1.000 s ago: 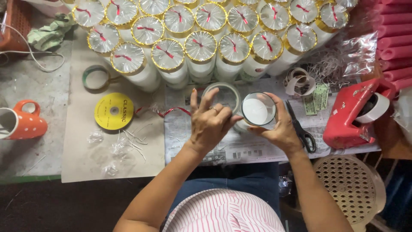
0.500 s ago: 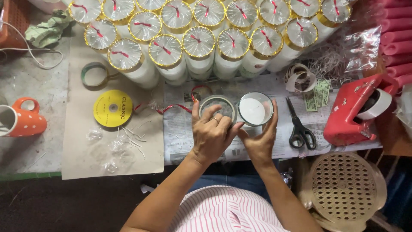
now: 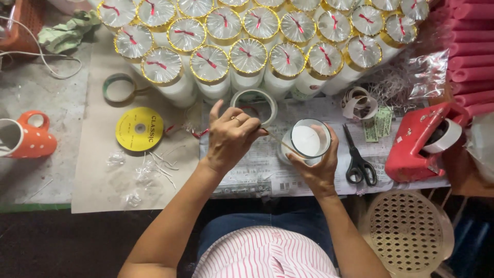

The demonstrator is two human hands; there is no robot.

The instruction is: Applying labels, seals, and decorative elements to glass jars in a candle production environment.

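Observation:
My right hand (image 3: 320, 174) grips a clear glass of white wax (image 3: 309, 139) from below and holds it just above the newspaper (image 3: 247, 172). My left hand (image 3: 229, 136) is to the left of the glass, its fingers pinched on a thin gold strip (image 3: 280, 143) that runs to the glass's near rim. A roll of clear tape (image 3: 256, 104) lies on the table right behind my left hand, partly hidden by the fingers.
Several wrapped candles with gold rims and red ribbons (image 3: 247, 56) fill the back. Scissors (image 3: 358, 160) and a red tape dispenser (image 3: 418, 145) lie to the right, a yellow spool (image 3: 139, 128), a green tape ring (image 3: 119, 87) and an orange mug (image 3: 27, 138) to the left. A plastic stool (image 3: 406, 232) stands lower right.
My left hand has come off the tape roll and now pulls the gold strip to the glass. The glass has moved slightly right and nearer to me.

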